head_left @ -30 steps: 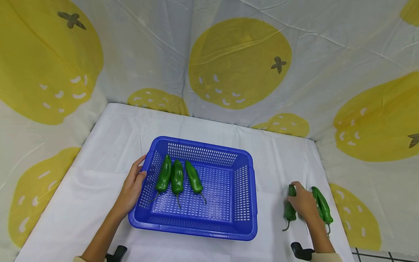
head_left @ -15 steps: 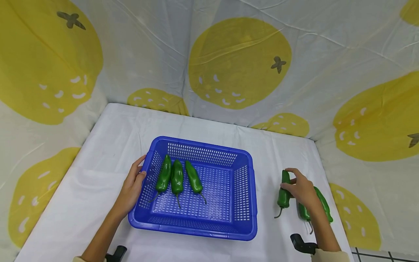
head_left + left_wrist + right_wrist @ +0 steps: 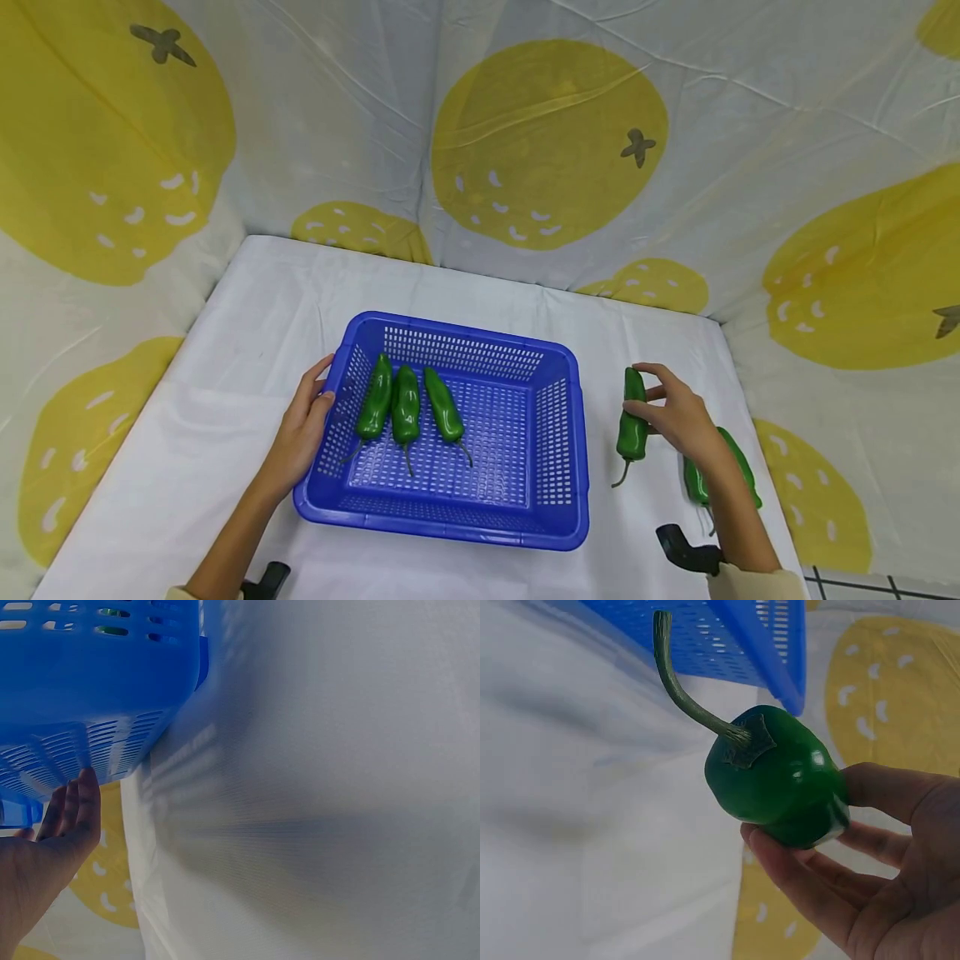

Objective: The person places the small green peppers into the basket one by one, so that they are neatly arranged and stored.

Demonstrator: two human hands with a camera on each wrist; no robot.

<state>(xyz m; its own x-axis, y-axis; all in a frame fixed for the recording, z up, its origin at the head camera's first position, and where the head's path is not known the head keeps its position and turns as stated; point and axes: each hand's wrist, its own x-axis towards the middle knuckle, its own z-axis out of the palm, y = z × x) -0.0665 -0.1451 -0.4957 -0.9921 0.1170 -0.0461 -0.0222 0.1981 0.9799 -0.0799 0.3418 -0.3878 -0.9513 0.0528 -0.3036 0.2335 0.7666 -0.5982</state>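
Note:
My right hand [image 3: 678, 417] pinches a green chili pepper [image 3: 632, 425] between thumb and fingers, to the right of a blue plastic basket [image 3: 457, 533]. The right wrist view shows this pepper's stem end and curved stem toward the camera, with the basket's wall behind. At the basket's left rim, my left hand [image 3: 300, 433] grips with the thumb over the edge and the fingers against the outer wall, as the left wrist view shows. Inside lie three glossy green peppers side by side, among them a middle one [image 3: 406, 407], toward the left.
More green peppers [image 3: 738, 467] lie on the white cloth right of the basket, partly hidden by the right forearm. White cloth [image 3: 300, 292] covers the table. Fabric with large yellow fruit prints [image 3: 551, 146] rises behind and at both sides.
My right hand has lifted a pepper from the group at the right and carried it left and away from me, nearer the basket. The left hand and basket stay put.

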